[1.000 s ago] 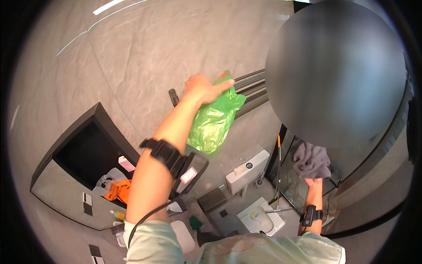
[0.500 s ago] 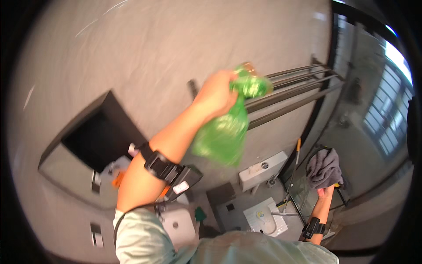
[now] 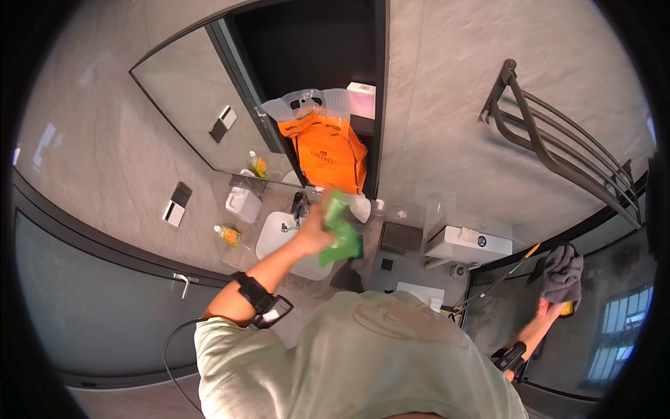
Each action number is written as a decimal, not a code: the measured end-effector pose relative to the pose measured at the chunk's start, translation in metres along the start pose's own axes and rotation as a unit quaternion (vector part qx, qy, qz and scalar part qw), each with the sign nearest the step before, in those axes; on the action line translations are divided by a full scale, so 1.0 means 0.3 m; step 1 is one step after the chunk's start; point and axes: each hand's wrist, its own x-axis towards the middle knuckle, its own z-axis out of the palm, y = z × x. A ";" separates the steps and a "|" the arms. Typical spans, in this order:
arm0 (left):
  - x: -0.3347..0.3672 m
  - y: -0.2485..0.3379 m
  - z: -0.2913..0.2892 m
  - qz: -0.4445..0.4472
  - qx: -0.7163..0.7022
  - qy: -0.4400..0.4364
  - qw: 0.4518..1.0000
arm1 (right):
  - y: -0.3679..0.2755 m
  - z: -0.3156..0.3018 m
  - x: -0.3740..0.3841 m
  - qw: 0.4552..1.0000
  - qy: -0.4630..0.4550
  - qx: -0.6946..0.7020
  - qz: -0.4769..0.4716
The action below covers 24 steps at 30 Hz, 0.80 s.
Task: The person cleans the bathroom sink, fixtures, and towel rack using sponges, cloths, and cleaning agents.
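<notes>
My left hand point(image 3: 314, 234) is closed on a crumpled green plastic bag point(image 3: 340, 241), blurred by motion. It hangs over the washbasin point(image 3: 271, 241), just beside the black faucet point(image 3: 300, 207). Far off to the right, my right hand point(image 3: 551, 307) is closed on a bunched grey towel point(image 3: 562, 274). A small yellow piece point(image 3: 568, 308) shows beneath the towel; what it belongs to is hidden.
Behind the basin, an orange bag point(image 3: 328, 157) stands in an open mirror cabinet point(image 3: 307, 42) beside a pink-white box point(image 3: 361, 101). A white jug point(image 3: 243, 202) and yellow bottle point(image 3: 227, 235) stand left. A towel rack point(image 3: 530, 126) juts out above the toilet tank point(image 3: 478, 246).
My left hand has come down from beside the towel rack to the basin, still holding the green bag. The view has turned left. My right hand still holds the towel.
</notes>
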 end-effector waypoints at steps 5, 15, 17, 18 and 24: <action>-0.049 0.330 -0.313 0.175 -0.080 0.516 0.835 | 0.004 0.134 -0.065 0.993 0.115 -0.016 -0.021; 0.457 0.595 -0.464 0.262 0.390 0.501 0.727 | -0.030 -0.089 -0.068 0.985 -0.154 0.069 0.033; 0.554 0.590 -0.445 -0.014 0.458 0.277 0.844 | -0.114 -0.255 -0.093 0.934 -0.331 0.108 0.076; 0.594 0.540 -0.477 -0.008 0.478 0.157 0.864 | -0.134 -0.308 -0.103 0.921 -0.352 0.137 0.097; 0.642 0.663 -0.454 -0.061 0.382 -0.115 0.915 | -0.333 -0.475 -0.202 0.952 -0.295 0.081 0.000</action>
